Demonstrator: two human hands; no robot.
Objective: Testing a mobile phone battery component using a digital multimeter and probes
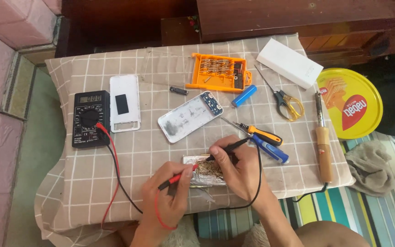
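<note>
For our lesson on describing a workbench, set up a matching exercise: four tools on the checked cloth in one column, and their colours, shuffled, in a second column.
Things:
1. bit set tray
2. cylindrical battery cell
3. multimeter
4. probe in the left hand

Colours:
A. black
B. red
C. orange
D. blue

Pairs: 1-C, 2-D, 3-A, 4-B
</note>
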